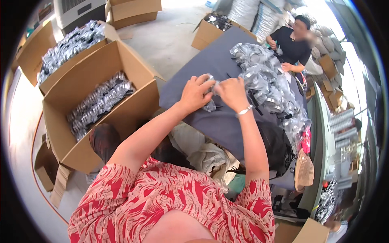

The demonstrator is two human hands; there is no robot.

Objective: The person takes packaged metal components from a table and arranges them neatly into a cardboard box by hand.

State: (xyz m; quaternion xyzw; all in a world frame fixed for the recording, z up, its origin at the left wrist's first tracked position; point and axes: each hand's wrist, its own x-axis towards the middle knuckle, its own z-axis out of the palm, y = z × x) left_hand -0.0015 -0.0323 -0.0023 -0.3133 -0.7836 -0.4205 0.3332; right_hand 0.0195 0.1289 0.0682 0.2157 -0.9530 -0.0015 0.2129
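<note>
Both hands meet over the grey cloth-covered table [186, 69], at a small clear plastic bag [210, 106] that shows below and between the fingers. My left hand [197, 93] has bent fingers closed on the bag. My right hand [232, 94], slightly smeared, is curled with its fingertips pinching the bag's plastic beside the left fingers. What lies inside the bag is mostly covered by the hands. Just right of them spreads a large pile of bagged metallic parts [259, 73], some with black strips.
An open cardboard box [101, 60] at my left holds rows of bagged parts; a fuller box [75, 46] stands behind it. Across the table sits a person [289, 46] handling a part. A black bag [272, 148] and a straw hat [304, 171] are near the table's right edge.
</note>
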